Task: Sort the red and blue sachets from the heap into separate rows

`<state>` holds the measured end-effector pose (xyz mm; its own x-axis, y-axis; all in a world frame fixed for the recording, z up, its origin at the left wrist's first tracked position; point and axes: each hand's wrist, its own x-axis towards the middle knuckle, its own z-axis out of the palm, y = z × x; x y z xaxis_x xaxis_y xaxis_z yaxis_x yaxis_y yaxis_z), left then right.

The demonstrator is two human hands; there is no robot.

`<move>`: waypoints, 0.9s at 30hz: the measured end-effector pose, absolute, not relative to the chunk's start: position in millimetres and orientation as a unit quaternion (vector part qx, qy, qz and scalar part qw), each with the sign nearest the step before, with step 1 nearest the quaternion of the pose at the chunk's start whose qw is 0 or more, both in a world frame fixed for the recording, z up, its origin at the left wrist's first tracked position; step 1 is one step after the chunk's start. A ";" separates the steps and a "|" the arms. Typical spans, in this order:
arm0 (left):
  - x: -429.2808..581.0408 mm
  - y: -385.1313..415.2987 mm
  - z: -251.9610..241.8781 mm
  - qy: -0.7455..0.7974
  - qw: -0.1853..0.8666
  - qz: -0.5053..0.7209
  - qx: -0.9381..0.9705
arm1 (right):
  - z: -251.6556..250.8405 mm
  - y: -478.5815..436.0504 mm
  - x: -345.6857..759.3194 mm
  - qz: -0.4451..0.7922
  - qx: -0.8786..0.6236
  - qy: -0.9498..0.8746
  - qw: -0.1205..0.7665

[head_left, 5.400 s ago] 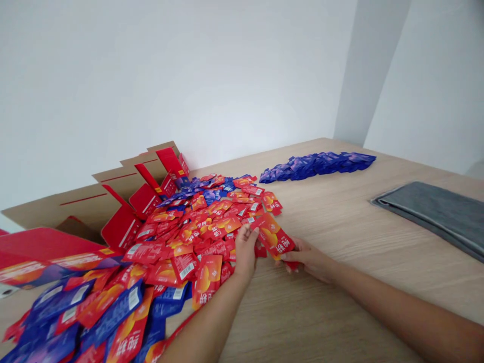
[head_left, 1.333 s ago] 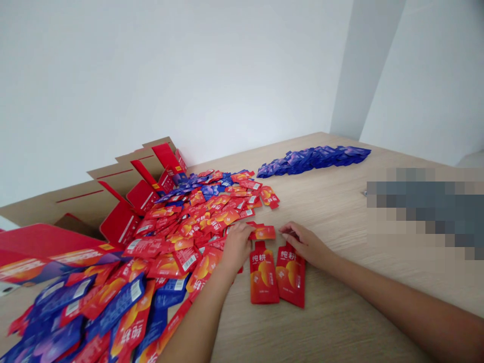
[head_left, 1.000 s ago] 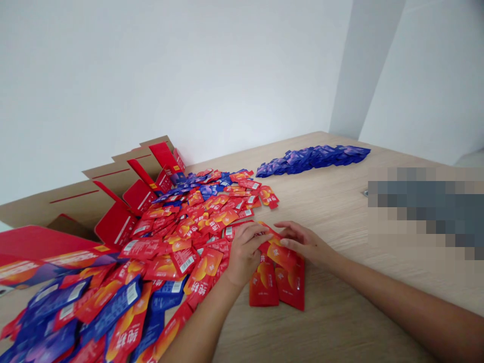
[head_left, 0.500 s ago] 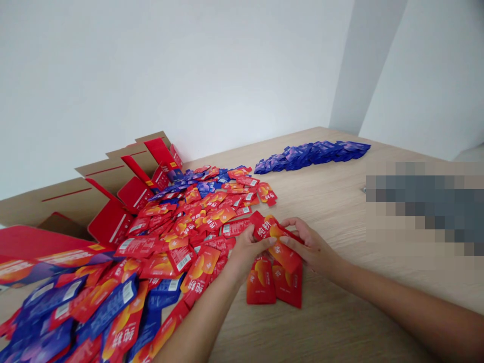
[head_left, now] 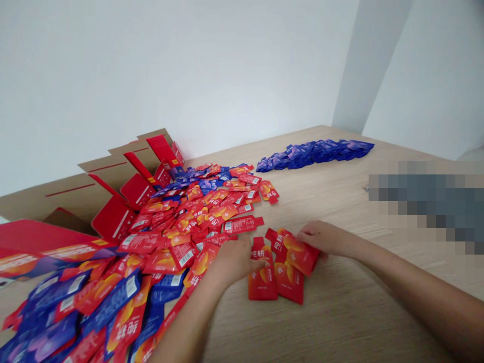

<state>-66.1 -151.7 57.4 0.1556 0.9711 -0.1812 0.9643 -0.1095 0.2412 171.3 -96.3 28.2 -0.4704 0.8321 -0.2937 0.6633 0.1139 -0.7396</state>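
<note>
My right hand point(head_left: 325, 239) grips a red-and-orange pouch point(head_left: 299, 253) by its right edge and holds it tilted, low over the table. Just below it two more red pouches point(head_left: 263, 276) lie side by side, spouts pointing away from me. My left hand point(head_left: 231, 259) rests knuckles-up at the left of that pair, fingertips by the top of the left pouch, with nothing in it. Left of that hand spreads a big loose heap of red and blue pouches point(head_left: 177, 227).
An opened cardboard box with red flaps point(head_left: 75, 194) lies at the far left behind the heap. A row of blue pouches point(head_left: 315, 153) runs along the far side of the wooden table point(head_left: 340, 312). A blurred grey patch point(head_left: 427, 201) sits at the right.
Both hands lifted a red pouch from the heap's edge; now only my right hand has it, lowered to the right of the two laid pouches. My left hand has let go and dropped beside them.
</note>
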 end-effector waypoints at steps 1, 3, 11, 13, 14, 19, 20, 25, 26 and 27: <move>-62.5 -153.8 55.9 0.637 0.149 -0.001 0.756 | 26.5 -96.6 172.8 0.364 -0.510 -0.776 0.076; -55.4 -155.0 51.7 0.622 0.151 -0.003 0.768 | 23.3 -99.4 173.7 0.241 -0.517 -0.818 0.080; -50.1 -143.6 28.7 0.608 0.301 0.125 0.724 | 24.8 -110.3 166.2 0.299 -0.468 -0.822 0.129; -49.6 -141.6 25.1 0.594 0.334 0.158 0.715 | 21.0 -108.2 164.7 0.368 -0.459 -0.798 0.134; -49.6 -140.2 23.0 0.590 0.350 0.178 0.705 | 18.0 -106.4 164.3 0.406 -0.455 -0.779 0.144; -53.2 -128.0 5.6 0.595 0.441 0.341 0.579 | 7.2 -94.3 166.8 0.578 -0.400 -0.670 0.238; -53.2 -126.1 1.9 0.590 0.462 0.378 0.544 | 7.4 -92.6 167.3 0.601 -0.386 -0.652 0.254; -33.0 -132.6 -4.3 0.508 0.631 0.459 0.365 | 8.4 -89.2 163.7 0.613 -0.374 -0.610 0.335; -26.2 -136.5 -3.8 0.488 0.663 0.453 0.342 | 6.6 -88.9 162.3 0.599 -0.384 -0.608 0.353; -19.9 -140.3 -3.4 0.470 0.688 0.443 0.331 | 4.1 -88.6 161.0 0.581 -0.397 -0.607 0.369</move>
